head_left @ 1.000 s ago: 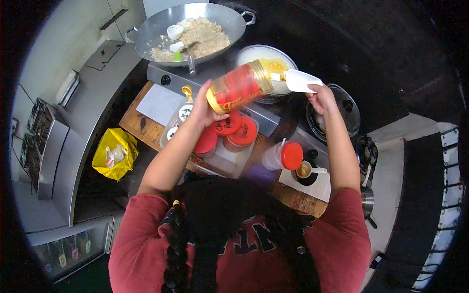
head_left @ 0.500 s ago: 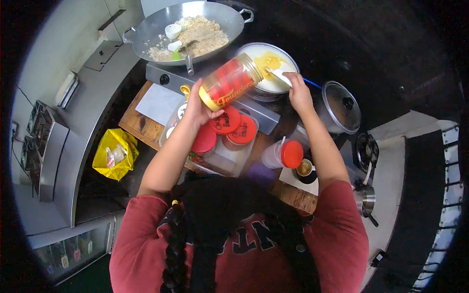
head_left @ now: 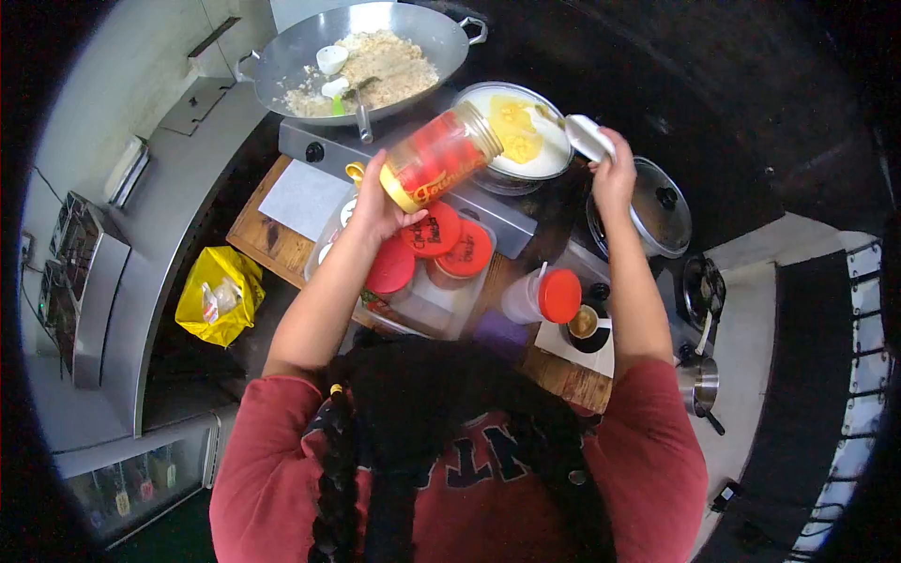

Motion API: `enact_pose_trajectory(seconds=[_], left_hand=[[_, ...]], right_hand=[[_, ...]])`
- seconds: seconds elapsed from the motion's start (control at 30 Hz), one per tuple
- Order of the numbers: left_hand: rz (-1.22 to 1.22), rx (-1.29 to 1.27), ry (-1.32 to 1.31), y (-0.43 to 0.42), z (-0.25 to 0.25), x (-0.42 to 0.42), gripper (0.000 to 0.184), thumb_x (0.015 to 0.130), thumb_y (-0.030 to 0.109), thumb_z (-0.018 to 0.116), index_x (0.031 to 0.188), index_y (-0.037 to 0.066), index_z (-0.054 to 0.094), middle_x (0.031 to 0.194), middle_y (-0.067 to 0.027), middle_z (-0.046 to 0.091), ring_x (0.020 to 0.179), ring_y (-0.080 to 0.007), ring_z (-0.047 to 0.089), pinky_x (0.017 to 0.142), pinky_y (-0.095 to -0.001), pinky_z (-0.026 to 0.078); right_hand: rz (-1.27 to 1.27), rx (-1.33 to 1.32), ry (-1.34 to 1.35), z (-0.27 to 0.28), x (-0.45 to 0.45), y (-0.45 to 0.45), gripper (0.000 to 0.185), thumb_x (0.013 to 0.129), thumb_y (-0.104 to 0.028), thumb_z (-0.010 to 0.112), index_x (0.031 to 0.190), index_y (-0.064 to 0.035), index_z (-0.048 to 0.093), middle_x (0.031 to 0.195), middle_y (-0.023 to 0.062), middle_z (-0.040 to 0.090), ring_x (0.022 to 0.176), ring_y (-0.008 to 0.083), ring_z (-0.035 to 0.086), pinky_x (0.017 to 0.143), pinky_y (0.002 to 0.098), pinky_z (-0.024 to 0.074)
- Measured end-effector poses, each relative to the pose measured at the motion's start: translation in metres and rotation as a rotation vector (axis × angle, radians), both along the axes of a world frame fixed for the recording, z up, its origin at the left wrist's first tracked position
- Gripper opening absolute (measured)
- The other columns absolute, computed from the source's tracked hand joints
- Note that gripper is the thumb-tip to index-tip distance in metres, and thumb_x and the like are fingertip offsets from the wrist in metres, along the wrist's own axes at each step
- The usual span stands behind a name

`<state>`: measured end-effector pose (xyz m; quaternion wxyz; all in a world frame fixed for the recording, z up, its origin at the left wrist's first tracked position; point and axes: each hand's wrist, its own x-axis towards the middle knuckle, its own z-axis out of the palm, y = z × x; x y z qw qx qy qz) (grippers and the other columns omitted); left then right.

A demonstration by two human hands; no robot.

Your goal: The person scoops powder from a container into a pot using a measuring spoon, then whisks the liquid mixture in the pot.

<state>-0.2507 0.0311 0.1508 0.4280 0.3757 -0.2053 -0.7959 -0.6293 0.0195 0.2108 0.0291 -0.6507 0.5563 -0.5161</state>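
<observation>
My left hand [head_left: 380, 202] grips a clear plastic jar [head_left: 443, 158] with a yellow base and red label. The jar is tilted, its open mouth towards a pot [head_left: 514, 184]. White liquid [head_left: 542, 161] fills that pot, with a yellow patch [head_left: 511, 129], powdery or thick, lying on top. Between the fingers of my right hand [head_left: 612, 174] is a white scoop [head_left: 587, 139], held just right of the pot's rim. Whether any powder is left in the scoop I cannot tell.
A wide wok [head_left: 282, 75] holds pale crumbly food and a ladle [head_left: 363, 117]. Red-lidded tubs [head_left: 460, 249] stand in a clear bin before me. Nearby are a red-lidded container [head_left: 558, 296], a small cup [head_left: 584, 322], a lidded pot [head_left: 662, 211] and a yellow bag [head_left: 221, 291].
My right hand has moved right with the scoop, from over the pot to beyond its rim. The yellow patch on the liquid shows more fully. The jar has barely moved.
</observation>
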Motion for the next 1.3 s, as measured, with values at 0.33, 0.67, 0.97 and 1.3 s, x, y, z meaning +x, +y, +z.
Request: enact_pose_trajectory(seconds=[0.33, 0.67, 0.97, 1.3], left_hand=[[-0.086, -0.036, 0.030, -0.008, 0.004, -0.017, 0.066, 0.089, 0.073, 0.040, 0.130, 0.023, 0.056, 0.116, -0.0038, 0.068, 0.099, -0.0220, 0.067, 0.069, -0.0420, 0.057], [-0.192, -0.124, 0.031, 0.000, 0.011, -0.031, 0.065, 0.091, 0.068, 0.045, 0.130, 0.018, 0.057, 0.110, -0.0079, 0.071, 0.090, -0.0229, 0.072, 0.054, -0.0417, 0.063], [-0.174, -0.130, 0.023, 0.003, 0.007, -0.028, 0.066, 0.091, 0.068, 0.044, 0.131, 0.017, 0.057, 0.110, -0.0076, 0.070, 0.091, -0.0227, 0.072, 0.056, -0.0420, 0.063], [-0.109, -0.088, -0.007, 0.001, 0.004, -0.020, 0.065, 0.091, 0.071, 0.041, 0.129, 0.021, 0.057, 0.114, -0.0055, 0.069, 0.094, -0.0226, 0.070, 0.065, -0.0438, 0.061]], right_hand=[[0.453, 0.358, -0.335, 0.059, 0.026, 0.026, 0.035, 0.095, 0.001, 0.041, 0.128, -0.0033, 0.055, 0.097, 0.0077, 0.064, 0.066, 0.0093, 0.058, 0.057, 0.0234, 0.0496], [0.578, 0.603, -0.298, 0.053, 0.055, 0.028, 0.037, 0.092, -0.001, 0.045, 0.127, -0.0042, 0.058, 0.090, 0.0052, 0.063, 0.061, 0.0083, 0.057, 0.054, 0.0234, 0.0498], [0.535, 0.811, -0.808, 0.034, 0.039, 0.019, 0.033, 0.088, 0.000, 0.054, 0.121, 0.0035, 0.055, 0.088, 0.0087, 0.065, 0.059, 0.0102, 0.057, 0.050, 0.0224, 0.0464], [0.470, 0.788, -1.020, 0.022, -0.020, 0.002, 0.030, 0.084, 0.004, 0.054, 0.114, 0.0060, 0.050, 0.081, 0.0087, 0.059, 0.058, 0.0123, 0.054, 0.047, 0.0219, 0.0466]])
